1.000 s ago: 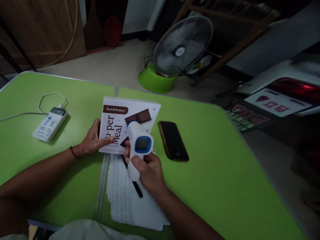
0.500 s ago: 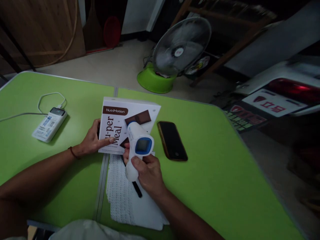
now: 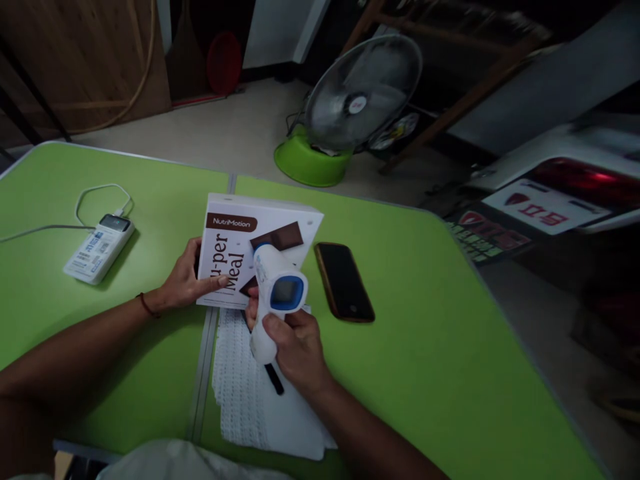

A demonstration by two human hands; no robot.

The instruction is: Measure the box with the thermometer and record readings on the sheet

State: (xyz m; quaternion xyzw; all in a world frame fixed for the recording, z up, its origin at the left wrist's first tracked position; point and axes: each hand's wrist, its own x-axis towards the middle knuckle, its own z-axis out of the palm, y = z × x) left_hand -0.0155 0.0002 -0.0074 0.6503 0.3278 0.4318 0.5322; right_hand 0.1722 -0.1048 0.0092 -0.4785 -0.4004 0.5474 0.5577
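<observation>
My left hand (image 3: 187,277) grips the left edge of a white box (image 3: 280,217) printed "NutriMotion", its thumb across the front face. The box is tilted up, facing me. Wrapped round the handle of a white and blue infrared thermometer (image 3: 277,280) is my right hand (image 3: 297,343). The thermometer's back, with a small grey screen, faces me, and its nose points at the box; whether they touch I cannot tell. Beneath lie white papers (image 3: 250,407) with rows of print, and a black pen (image 3: 273,379) rests on them, partly hidden by the thermometer and hand.
A dark phone (image 3: 345,281) lies right of the box on the green table (image 3: 430,360). At the left a white power bank (image 3: 100,248) has a white cable plugged in. Beyond the table stand a fan (image 3: 357,103) on a green base and, at right, a vehicle's rear (image 3: 575,180).
</observation>
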